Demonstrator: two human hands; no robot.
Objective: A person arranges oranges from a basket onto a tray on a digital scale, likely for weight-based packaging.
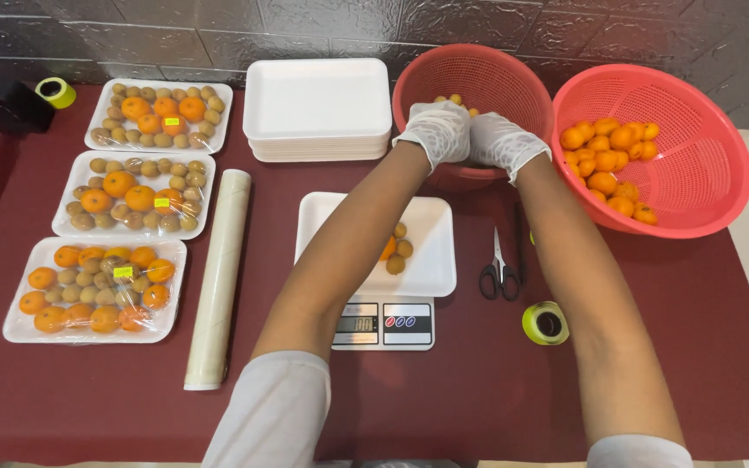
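Observation:
Both hands wear white gloves and reach into the left red basket [513,74]. My left hand [439,130] and my right hand [500,141] are close together over small brown fruits [454,100] in that basket; whether they grip any is hidden. A white foam tray [431,238] sits on a digital scale [383,325] below my arms, holding a few small brown fruits [400,253] and a bit of orange partly hidden by my left arm. The right red basket [704,173] holds several small oranges [610,165].
Three wrapped trays of oranges and brown fruits [97,290] line the left side. A roll of cling film [217,277] lies beside them. A stack of foam trays [318,108] sits at the back. Scissors [499,269] and yellow tape rolls [545,322] lie on the maroon table.

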